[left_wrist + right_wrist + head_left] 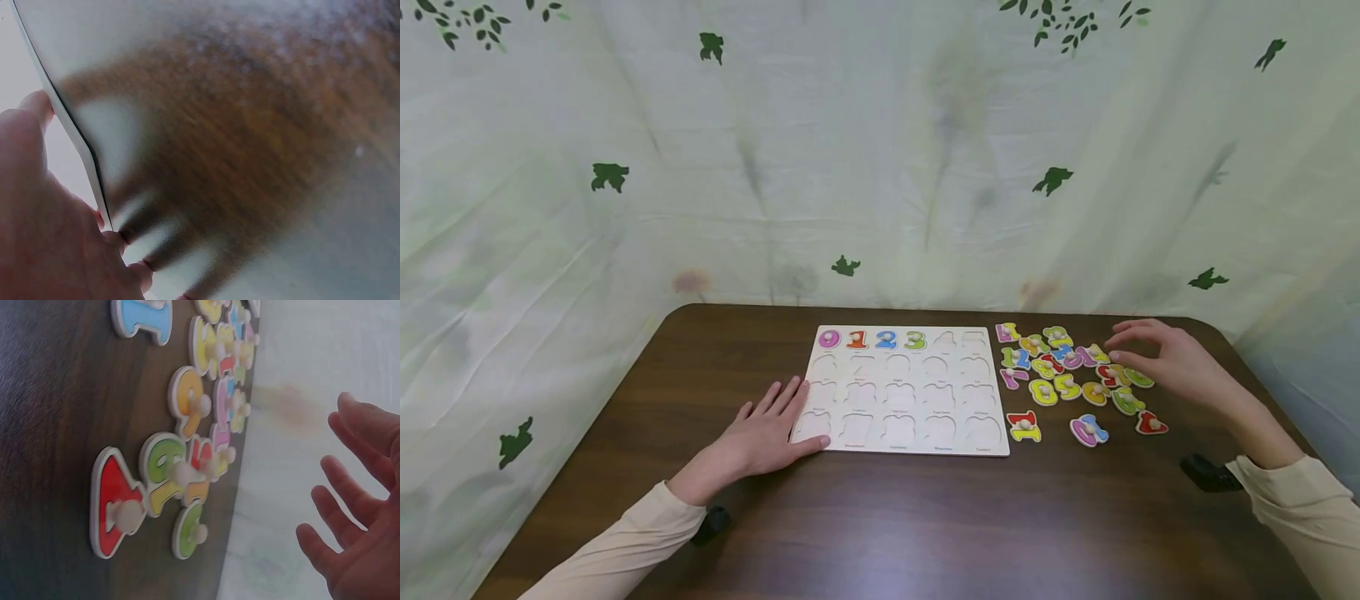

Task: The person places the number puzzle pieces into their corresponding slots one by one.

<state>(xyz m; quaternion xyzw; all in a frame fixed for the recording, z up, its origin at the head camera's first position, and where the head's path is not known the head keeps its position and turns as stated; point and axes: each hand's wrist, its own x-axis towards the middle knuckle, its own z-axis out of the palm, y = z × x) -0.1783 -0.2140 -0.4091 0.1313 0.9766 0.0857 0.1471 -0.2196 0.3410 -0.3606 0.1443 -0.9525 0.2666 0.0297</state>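
A white number puzzle board (880, 371) lies on the table, its top row holding a purple 0 (830, 339), an orange-red 1 (857, 340), a blue 2 (887, 339) and a green 3 (915, 340). My left hand (767, 437) rests along its left edge, fingers spread. In the left wrist view the thumb and fingertips touch the board edge (87, 162). My right hand (1180, 367) hovers over the right side of a cluster of knobbed number pieces (1067, 386), fingers loosely bent and holding nothing. Nearest me on that side lies a red 4 (109, 500).
Apart from the cluster, a red-and-yellow piece (1024, 427) and a purple-and-blue piece (1086, 431) lie nearer the front. The brown table (880, 525) ends at a leaf-patterned curtain (880, 167) behind. Many board recesses show only printed outlines.
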